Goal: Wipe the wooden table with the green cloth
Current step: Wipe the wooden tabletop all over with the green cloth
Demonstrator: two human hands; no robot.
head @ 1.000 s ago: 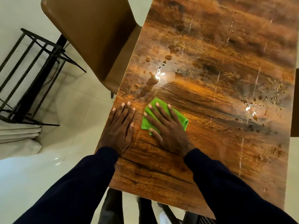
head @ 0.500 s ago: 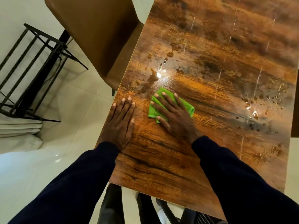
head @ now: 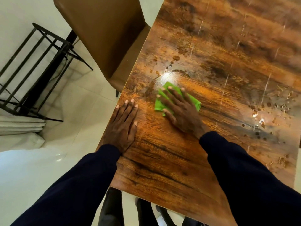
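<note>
Pressing down flat with the right hand [head: 182, 111] on the green cloth [head: 193, 101], fingers straight and fanned out. Nothing curled or pinched, just palm and fingers pinning it to the table [head: 162, 168]. Cloth folded small and mostly hidden under the hand, green poking out past the fingertips and to the right of the knuckles. Sitting toward the table's left edge, long side running more or less across the fingers, so a wide face for pushing forward.

Left hand [head: 122, 128] parked just beside it, also flat and relaxed, holding nothing, little finger close to the table's left edge. Looks like a brace, not a helper.

Right past the cloth's front corner: a shiny wet smear [head: 171, 75] with a few brownish drops above it. Bigger mess though is the scatter of water drops [head: 260, 115] well off to the right, plus thin streaks further up. All of that on the right hand's side, so no swapping hands needed. Guessing a push forward, then a sweep rightward. Near part by the sleeves looking dry, far half not yet wiped.

Off the table: tan chair [head: 104, 38] tucked at the left edge, black metal rack [head: 63, 51] on the pale floor.
</note>
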